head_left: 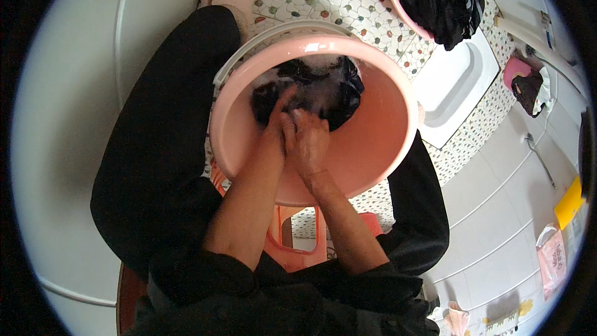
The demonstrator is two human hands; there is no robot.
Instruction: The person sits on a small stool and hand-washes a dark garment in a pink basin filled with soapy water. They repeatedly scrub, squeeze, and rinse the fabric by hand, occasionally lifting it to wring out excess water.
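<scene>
A large pink bucket (385, 174) is tilted between my knees, its mouth facing me. Inside it lies a wet black garment (342, 102) with whitish suds around and over it. My left hand (283, 112) reaches onto the garment's near left part; its fingers are blurred and partly hidden. Close against it, my right hand (308, 140) is closed, with the fingers curled inward at the garment's near edge. What lies inside that grip is hidden.
A pink plastic stool (298, 260) stands below the bucket. At upper right, a pink basket (398, 0) holds black clothes (444, 3), beside a white squat toilet (457, 87). Tiled walls enclose both sides. A pink package (551, 261) is at the right wall.
</scene>
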